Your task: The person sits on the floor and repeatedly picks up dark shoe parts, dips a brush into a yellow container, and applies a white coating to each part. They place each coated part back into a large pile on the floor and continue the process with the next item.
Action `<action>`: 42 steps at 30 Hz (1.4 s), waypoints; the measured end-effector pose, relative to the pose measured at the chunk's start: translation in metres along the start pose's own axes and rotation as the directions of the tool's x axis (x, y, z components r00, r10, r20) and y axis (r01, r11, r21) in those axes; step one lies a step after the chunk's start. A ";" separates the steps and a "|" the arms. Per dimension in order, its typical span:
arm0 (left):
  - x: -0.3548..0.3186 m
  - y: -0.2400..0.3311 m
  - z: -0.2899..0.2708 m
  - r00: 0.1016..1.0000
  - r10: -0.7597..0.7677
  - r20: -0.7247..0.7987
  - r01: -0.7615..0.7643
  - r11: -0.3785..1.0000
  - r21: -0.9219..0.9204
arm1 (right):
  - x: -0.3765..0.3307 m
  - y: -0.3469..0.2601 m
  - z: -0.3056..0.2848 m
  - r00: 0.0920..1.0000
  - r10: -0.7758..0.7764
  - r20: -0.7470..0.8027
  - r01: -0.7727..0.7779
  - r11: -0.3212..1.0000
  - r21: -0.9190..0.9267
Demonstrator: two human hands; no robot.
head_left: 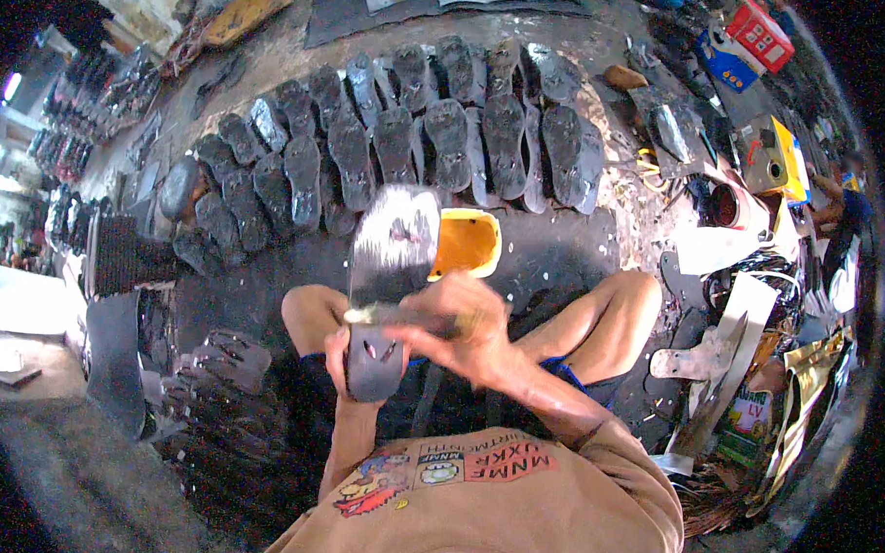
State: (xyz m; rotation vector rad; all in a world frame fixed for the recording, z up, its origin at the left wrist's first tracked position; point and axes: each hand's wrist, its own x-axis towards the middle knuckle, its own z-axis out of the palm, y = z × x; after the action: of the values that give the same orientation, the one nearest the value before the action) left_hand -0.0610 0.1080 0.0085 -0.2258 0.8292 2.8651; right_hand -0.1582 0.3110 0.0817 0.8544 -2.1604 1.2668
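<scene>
STEP: brushing glue, judged | THING: dark rubber sandal sole (389, 275) upright between the knees | LEFT: left hand (347, 356) closed around its heel | RIGHT: right hand (460, 326) clamped on pale-handled brush (402, 316) laid across it | NEAR: yellow glue tub (466, 243) just behind | NEXT: even strokes to the toe, sole steady

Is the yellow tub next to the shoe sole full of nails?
No, the yellow tub beside the sole shows only a bare orange-yellow inside, while the left hand holds the sole and the right hand holds a brush.
</scene>
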 end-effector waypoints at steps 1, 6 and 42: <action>-0.009 -0.002 -0.005 1.000 0.011 0.003 -0.011 0.998 0.064 | 0.019 0.008 -0.008 0.924 0.364 0.119 -0.371 0.928 0.042; -0.006 -0.002 -0.028 0.991 -0.076 0.108 0.063 0.990 0.122 | 0.050 0.028 -0.026 0.915 0.338 -0.220 -0.283 0.926 0.249; 0.069 0.008 0.046 0.982 0.123 -0.145 -0.118 0.992 0.040 | -0.021 -0.023 0.002 0.967 0.253 -0.010 -0.231 0.899 0.371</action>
State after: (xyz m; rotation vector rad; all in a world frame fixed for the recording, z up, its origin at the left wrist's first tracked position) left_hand -0.1343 0.1330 0.0383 -0.4015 0.9441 2.9745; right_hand -0.1274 0.3061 0.0793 0.6875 -2.0619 1.8420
